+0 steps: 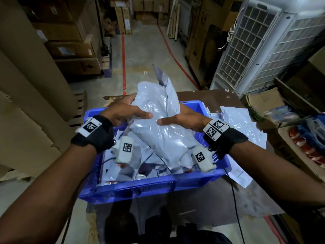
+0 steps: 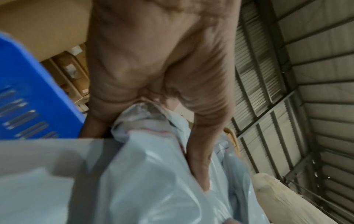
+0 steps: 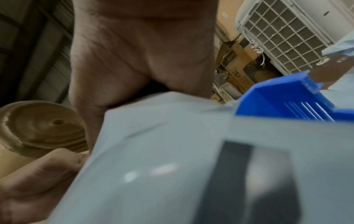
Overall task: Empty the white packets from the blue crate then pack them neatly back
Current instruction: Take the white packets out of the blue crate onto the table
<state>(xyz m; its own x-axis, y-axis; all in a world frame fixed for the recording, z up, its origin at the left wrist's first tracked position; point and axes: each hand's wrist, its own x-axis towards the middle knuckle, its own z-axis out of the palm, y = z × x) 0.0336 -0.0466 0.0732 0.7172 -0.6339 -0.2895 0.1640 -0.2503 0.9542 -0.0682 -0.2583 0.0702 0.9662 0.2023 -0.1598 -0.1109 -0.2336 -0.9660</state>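
A blue crate [image 1: 149, 185] stands on a dark table, filled with several white packets [image 1: 158, 166]. Above it I hold a bundle of white packets [image 1: 158, 110], lifted clear of the heap. My left hand [image 1: 128, 110] grips the bundle's left side, thumb on top. My right hand [image 1: 181, 118] grips its right side, thumb pressed on the front. In the left wrist view my left hand [image 2: 199, 165] curls round crumpled white plastic [image 2: 159, 174], with the crate wall [image 2: 36, 97] to the left. The right wrist view shows my right hand [image 3: 134, 63] behind a packet [image 3: 162, 159], the crate corner [image 3: 287, 97] beside it.
More white packets [image 1: 242, 124] lie on the table [image 1: 219, 99] to the right of the crate. Cardboard boxes [image 1: 66, 46] stack on the left, a white grilled unit [image 1: 260, 43] stands at the right. An aisle with red floor lines runs ahead.
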